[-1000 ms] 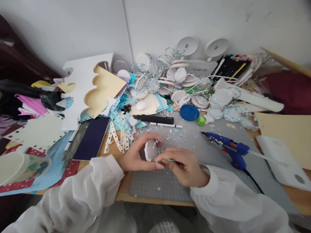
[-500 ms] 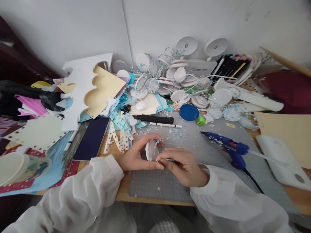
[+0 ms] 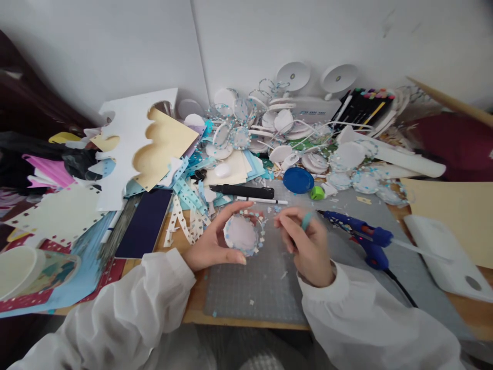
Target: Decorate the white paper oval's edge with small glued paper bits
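Observation:
My left hand (image 3: 210, 246) grips a round white disc (image 3: 241, 234) by its edge, thumb below and fingers above. A ring of small blue and white paper bits (image 3: 262, 231) runs round the disc's rim. To the right of the disc, apart from it, my right hand (image 3: 310, 246) is closed and partly blurred. A slim teal tool (image 3: 306, 221) shows between its fingers, mostly hidden, its kind unclear. Beneath both hands lies a grey cutting mat (image 3: 262, 293) with paper scraps on it.
A blue glue gun (image 3: 358, 228) lies to the right, its cord running toward the front. Behind the hands are a black marker (image 3: 242, 191), a blue lid (image 3: 298, 180) and many decorated white discs (image 3: 348, 154). A dark blue notebook (image 3: 144, 223) and a tub (image 3: 38, 272) are at left.
My right hand has drawn away from the disc, to the right and slightly up. My left hand has turned the disc so its face shows toward me.

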{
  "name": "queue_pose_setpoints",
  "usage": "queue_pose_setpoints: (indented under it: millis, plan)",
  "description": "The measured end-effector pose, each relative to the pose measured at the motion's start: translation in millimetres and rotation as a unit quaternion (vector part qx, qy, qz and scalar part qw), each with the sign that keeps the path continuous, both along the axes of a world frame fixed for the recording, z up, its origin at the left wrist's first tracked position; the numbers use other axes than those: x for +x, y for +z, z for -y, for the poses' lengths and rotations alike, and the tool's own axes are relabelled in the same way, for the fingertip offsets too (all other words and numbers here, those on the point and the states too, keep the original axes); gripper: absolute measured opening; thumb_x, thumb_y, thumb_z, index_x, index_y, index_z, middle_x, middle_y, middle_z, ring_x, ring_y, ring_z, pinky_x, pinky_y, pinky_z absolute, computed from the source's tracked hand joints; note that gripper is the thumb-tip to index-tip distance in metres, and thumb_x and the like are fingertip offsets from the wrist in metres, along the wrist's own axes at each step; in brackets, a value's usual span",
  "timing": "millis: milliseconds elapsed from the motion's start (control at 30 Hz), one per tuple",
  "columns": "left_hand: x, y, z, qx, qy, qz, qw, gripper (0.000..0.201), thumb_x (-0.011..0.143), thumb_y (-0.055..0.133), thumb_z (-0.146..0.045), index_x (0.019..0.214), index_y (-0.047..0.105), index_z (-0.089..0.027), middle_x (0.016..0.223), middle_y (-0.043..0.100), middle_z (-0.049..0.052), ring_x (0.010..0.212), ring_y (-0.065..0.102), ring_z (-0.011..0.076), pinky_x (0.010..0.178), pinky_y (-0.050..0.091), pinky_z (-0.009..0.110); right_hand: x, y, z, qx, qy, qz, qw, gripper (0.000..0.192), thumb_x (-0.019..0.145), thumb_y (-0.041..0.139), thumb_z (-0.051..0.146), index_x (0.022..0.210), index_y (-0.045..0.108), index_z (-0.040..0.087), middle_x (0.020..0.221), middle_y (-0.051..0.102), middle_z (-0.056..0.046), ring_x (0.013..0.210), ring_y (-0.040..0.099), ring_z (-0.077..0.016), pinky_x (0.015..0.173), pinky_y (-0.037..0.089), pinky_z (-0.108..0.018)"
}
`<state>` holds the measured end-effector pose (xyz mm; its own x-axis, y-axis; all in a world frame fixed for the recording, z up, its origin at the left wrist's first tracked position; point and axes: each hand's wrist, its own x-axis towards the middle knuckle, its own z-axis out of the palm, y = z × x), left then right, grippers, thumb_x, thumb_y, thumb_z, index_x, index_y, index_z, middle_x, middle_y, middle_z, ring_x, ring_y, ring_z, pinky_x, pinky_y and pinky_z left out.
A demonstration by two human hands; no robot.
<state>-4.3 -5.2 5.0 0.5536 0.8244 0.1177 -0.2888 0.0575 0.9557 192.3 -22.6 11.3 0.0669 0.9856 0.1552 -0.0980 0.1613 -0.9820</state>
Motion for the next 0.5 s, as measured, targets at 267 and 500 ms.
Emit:
queue_pose_setpoints:
  millis: [267,500]
  plan:
    - [0.1,-0.7,-2.1,0.018,0.002,-0.002,1.000,0.085,0.059,0.086,-0.044,0.134,0.049,-0.031,0.145,0.044,0.010,0.134,0.040,0.0353,0.107,0.036,0.045,-5.2,3.2,-0.3,-0.171,0.160,-0.067,0.970,0.025,0.080,0.065,0.042,0.075,0.058,0.018,0.057,0.056,0.005,0.033,0.031,-0.0001,0.033,0.016,-0.017]
    - [1.4,1.3,-5.2,0.025,0.027,0.017,0.999,0.077,0.069,0.078,-0.049,0.136,0.047,-0.026,0.145,0.044,0.013,0.138,0.033,0.0345,0.110,0.033,0.045,-2.8,5.8,-3.2,-0.183,0.150,-0.131,0.963,0.026,0.076,0.069,0.040,0.072,0.059,0.017,0.057,0.058,0.004,0.032,0.030,0.0008,0.034,0.013,-0.017]
